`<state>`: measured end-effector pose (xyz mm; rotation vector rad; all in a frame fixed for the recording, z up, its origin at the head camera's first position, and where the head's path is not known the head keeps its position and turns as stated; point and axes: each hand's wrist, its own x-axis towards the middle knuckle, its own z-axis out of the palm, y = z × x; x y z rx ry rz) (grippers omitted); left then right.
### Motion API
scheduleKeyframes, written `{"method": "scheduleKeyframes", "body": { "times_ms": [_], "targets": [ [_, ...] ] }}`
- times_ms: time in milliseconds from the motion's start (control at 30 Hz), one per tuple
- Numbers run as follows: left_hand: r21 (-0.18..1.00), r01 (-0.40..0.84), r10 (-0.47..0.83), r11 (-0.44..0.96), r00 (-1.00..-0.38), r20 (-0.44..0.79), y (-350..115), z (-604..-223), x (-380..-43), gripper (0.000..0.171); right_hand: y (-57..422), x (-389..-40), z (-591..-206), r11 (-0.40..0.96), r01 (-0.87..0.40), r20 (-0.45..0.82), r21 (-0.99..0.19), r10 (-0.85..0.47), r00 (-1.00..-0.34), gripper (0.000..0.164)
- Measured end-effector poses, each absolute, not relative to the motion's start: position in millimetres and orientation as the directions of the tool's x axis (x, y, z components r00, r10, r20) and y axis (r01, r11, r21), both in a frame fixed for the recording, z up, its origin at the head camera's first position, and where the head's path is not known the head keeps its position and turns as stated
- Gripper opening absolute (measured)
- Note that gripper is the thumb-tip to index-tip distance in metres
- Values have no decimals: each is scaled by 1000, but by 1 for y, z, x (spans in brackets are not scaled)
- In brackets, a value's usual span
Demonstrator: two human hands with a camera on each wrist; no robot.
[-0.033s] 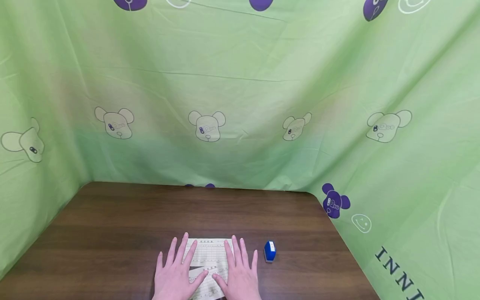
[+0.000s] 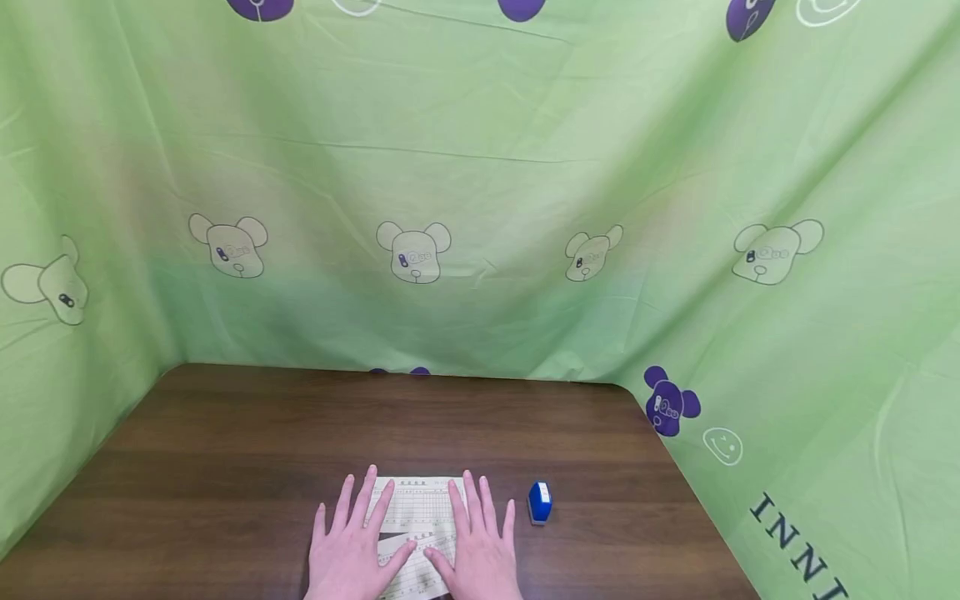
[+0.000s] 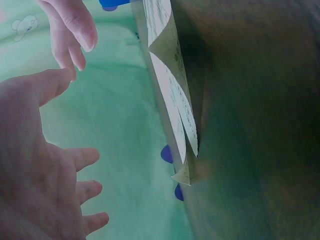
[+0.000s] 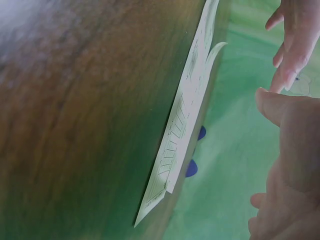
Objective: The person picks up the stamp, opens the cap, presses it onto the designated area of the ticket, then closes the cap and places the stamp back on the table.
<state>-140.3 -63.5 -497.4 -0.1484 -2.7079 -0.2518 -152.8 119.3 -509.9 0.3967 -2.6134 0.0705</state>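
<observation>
Printed paper forms (image 2: 414, 504) with ruled tables lie at the front of the table, a second slip (image 2: 405, 550) overlapping nearer the front. My left hand (image 2: 348, 554) is over their left side, fingers straight and spread. Over their right side, my right hand (image 2: 483, 554) is spread likewise, the two thumbs close together. Both wrist views show the hands raised above the tabletop, apart from the forms, whose edges (image 3: 172, 100) curl up. Neither hand holds anything. To the right of my right hand stands a small blue block (image 2: 539, 504), stamp-like, with a white label and grey base.
The brown wooden table (image 2: 247, 450) has rounded far corners. A green curtain (image 2: 480, 317) with printed bear heads hangs along its back and both sides.
</observation>
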Motion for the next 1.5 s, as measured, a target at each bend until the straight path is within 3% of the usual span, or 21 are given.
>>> {"method": "scheduleKeyframes", "body": {
  "times_ms": [833,1300,1500],
  "targets": [
    [152,146,75,977,-913,400,-64,-497,-139,79,120,-150,-506,952,-304,408,-31,-265,-873,86],
    [172,82,4,982,-912,410,-64,-495,-137,83,120,-148,-502,954,-288,364,-82,-240,-900,84],
    [226,35,-46,973,-938,344,-65,-495,-135,87,120,-148,-503,956,-281,362,-78,-236,-902,83]
  ]
}}
